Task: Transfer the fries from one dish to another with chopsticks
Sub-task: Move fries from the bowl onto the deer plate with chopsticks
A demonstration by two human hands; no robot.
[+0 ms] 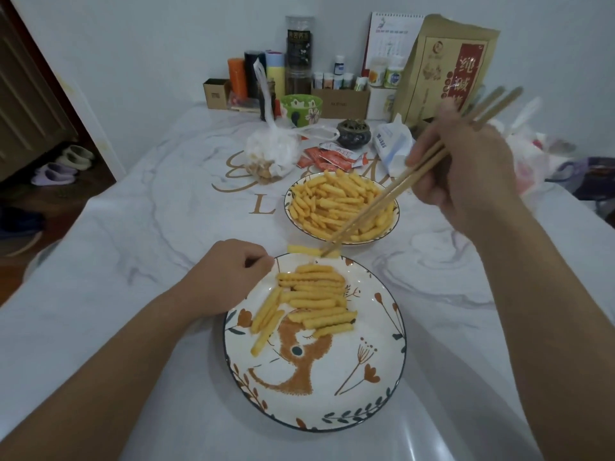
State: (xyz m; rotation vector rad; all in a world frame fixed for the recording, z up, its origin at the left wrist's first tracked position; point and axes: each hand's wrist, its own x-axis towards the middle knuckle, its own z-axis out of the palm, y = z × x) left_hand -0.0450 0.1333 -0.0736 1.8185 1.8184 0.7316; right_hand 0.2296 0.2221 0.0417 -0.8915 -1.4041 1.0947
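Nearest lies the painted plate (pixel 366 377), its rim touched by the curled fingers of the left hand (pixel 226 277), which hold nothing and rest on the table (pixel 116 244) at the plate's left edge. To the right of those fingers a row of placed fries (pixel 316 297) lies across the plate's far half. Just beyond the rim, the chopsticks (pixel 382 201) pinch a single fry (pixel 311 251) at their tips, held level between the two dishes. Their upper ends are grasped in the right hand (pixel 466 168), fingers wrapped round them. Below that hand, the bowl (pixel 394 224) holds the heap of remaining fries (pixel 329 204). Farther back sit a tied plastic bag (pixel 271 151) and red sachets (pixel 329 158).
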